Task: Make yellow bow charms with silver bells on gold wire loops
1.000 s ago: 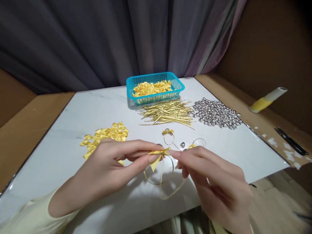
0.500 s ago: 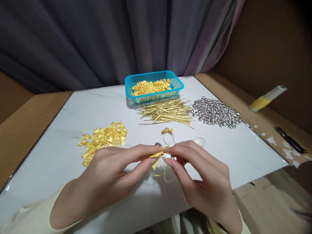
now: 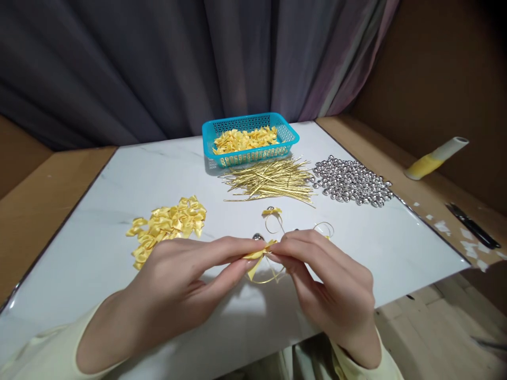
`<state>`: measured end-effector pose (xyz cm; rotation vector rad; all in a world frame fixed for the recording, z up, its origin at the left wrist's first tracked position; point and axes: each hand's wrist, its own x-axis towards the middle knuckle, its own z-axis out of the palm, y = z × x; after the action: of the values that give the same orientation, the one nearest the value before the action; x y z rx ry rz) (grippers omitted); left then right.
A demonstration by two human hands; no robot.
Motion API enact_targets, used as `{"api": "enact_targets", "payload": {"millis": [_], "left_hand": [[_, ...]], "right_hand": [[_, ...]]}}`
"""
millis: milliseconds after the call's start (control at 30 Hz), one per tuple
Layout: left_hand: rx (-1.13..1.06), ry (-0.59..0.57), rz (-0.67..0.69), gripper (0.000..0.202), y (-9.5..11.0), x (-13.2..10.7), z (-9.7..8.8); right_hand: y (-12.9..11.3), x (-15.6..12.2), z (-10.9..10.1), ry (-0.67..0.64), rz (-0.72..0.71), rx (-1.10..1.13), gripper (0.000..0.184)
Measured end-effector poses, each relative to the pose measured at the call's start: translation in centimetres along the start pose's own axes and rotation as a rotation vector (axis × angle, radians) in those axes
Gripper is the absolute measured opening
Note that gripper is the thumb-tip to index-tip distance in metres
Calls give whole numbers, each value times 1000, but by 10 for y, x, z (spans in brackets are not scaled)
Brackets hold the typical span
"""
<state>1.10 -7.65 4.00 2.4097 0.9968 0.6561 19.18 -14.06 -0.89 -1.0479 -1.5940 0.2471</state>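
Note:
My left hand (image 3: 186, 279) pinches a small yellow ribbon bow (image 3: 258, 255) between thumb and fingers, just above the white board (image 3: 119, 184). My right hand (image 3: 328, 285) meets it from the right, fingers closed on a thin gold wire tie (image 3: 271, 274) that loops under the bow. A silver bead (image 3: 257, 236) peeks out just behind my left fingertips. Beyond my hands lie a finished bow with a wire loop (image 3: 272, 214) and another wire loop (image 3: 325, 228).
A pile of yellow bows (image 3: 166, 224) lies at the left. A blue basket (image 3: 249, 138) of bows stands at the back, with gold wire ties (image 3: 271, 182) and silver beads (image 3: 350, 182) in front. A yellow thread spool (image 3: 433, 157) and black scissors (image 3: 471, 226) lie right.
My right hand has moved left and closer to the left hand. The long gold wire loop hanging below the bow has been drawn in to a smaller loop.

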Motion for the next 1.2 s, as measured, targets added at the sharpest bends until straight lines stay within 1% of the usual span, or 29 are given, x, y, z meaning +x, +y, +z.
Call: {"api": "enact_targets", "payload": {"millis": [167, 267, 433, 500, 600, 700, 833, 1033, 1100, 1200], "left_hand": [[2, -17, 43, 23, -2, 1, 0], [-5, -26, 40, 23, -2, 2, -2], [-15, -39, 16, 22, -1, 3, -3], [-19, -43, 13, 22, 0, 4, -4], [-22, -59, 5, 21, 1, 5, -4], [-22, -22, 27, 21, 0, 5, -2], [8, 35, 66, 18, 2, 5, 0], [44, 86, 37, 13, 11, 7, 1], [43, 98, 54, 12, 10, 8, 2], [30, 115, 121, 14, 5, 8, 3]], "right_hand": [[0, 0, 3, 36, 21, 17, 30], [0, 0, 4, 59, 0, -9, 29], [1, -1, 2, 52, -56, -24, 35], [2, -2, 3, 42, -58, -16, 36], [1, -2, 5, 66, -48, -18, 37], [-1, -1, 7, 101, -20, -26, 36], [-4, 0, 9, 101, 24, -44, 35], [-8, 1, 11, 131, 63, -29, 29], [-9, 1, 12, 143, 91, -19, 27], [-10, 2, 14, 170, 108, -7, 26]]}}
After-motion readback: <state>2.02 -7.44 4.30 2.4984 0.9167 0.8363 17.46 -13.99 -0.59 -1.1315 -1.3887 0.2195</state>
